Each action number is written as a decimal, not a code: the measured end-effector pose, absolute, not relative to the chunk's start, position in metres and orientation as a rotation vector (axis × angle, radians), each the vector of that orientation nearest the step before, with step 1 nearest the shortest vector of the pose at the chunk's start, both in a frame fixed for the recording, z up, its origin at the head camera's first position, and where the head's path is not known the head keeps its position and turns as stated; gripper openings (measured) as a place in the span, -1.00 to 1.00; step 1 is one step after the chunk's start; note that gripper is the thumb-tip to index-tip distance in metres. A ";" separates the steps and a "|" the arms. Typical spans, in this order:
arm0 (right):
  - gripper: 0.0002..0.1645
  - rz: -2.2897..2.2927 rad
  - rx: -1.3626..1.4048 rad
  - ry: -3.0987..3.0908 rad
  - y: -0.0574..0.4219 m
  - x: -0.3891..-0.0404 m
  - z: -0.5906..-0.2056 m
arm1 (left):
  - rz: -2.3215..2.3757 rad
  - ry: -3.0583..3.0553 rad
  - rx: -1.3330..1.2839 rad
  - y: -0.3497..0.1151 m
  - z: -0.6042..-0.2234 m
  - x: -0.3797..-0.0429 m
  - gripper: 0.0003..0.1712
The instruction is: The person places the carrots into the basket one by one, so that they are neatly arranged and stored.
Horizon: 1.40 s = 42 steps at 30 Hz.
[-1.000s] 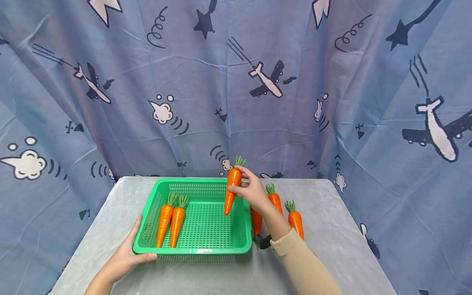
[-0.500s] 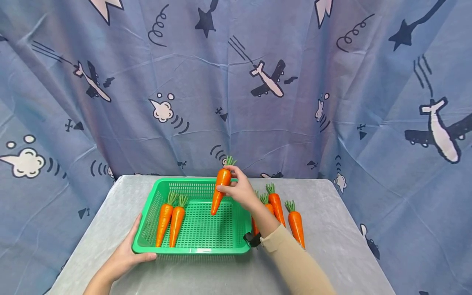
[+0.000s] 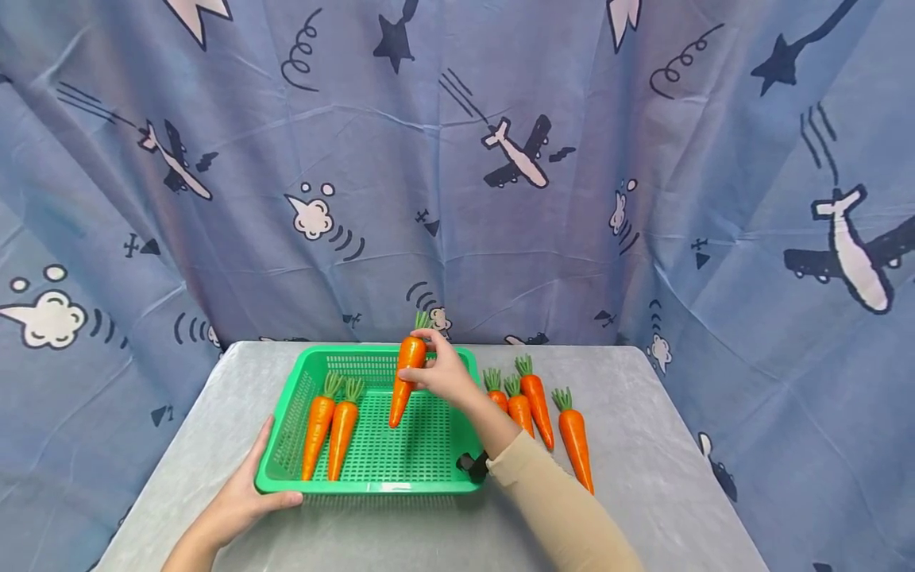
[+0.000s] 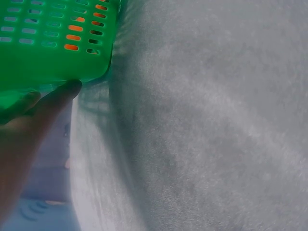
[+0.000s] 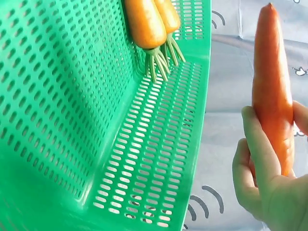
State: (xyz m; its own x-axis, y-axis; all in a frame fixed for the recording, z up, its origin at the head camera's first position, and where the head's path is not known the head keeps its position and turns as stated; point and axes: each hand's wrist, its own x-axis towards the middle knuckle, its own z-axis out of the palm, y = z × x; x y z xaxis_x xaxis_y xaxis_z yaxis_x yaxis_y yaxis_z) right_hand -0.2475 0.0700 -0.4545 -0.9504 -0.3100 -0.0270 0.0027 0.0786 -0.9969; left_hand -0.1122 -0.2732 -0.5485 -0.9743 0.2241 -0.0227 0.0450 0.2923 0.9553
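Observation:
My right hand point(image 3: 445, 373) pinches an orange carrot point(image 3: 408, 361) with green stems, between thumb and fingers. The carrot hangs tip-down above the right half of a green plastic basket point(image 3: 379, 487). In the right wrist view, the fingers point(image 5: 262, 149) lie against the thick part of the carrot point(image 5: 272, 72). My left hand point(image 3: 239, 500) holds the basket's near left corner, thumb along the front rim and fingers along the left side. Inside the basket, a left carrot point(image 3: 318, 429) and another carrot point(image 3: 344, 433) lie side by side, stems toward the back.
Right of the basket, several carrots lie on the grey-white tabletop point(image 3: 643, 508), among them an outer carrot point(image 3: 574, 437) and a rear carrot point(image 3: 536, 401). The right forearm point(image 3: 557, 500) reaches across the basket's right side. A blue patterned curtain point(image 3: 457, 199) hangs behind the table.
My right hand has moved left with the carrot, from the basket's right edge to above its inside, and dipped slightly. The carrots on the table show more fully. The left hand has stayed in place.

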 end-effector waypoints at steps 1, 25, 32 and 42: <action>-0.18 -1.954 -0.312 2.123 0.068 -0.247 -0.455 | 1.764 2.404 0.252 -0.274 -0.549 -0.112 0.47; -0.38 -1.774 -0.300 2.164 0.030 -0.261 -0.480 | 1.812 2.359 0.280 -0.274 -0.551 -0.113 0.47; -0.31 -1.780 -0.270 2.047 0.021 -0.264 -0.488 | 1.797 2.361 0.258 -0.274 -0.549 -0.113 0.46; -0.29 -1.666 -0.307 2.038 0.009 -0.268 -0.499 | 1.802 2.335 0.231 -0.274 -0.549 -0.114 0.47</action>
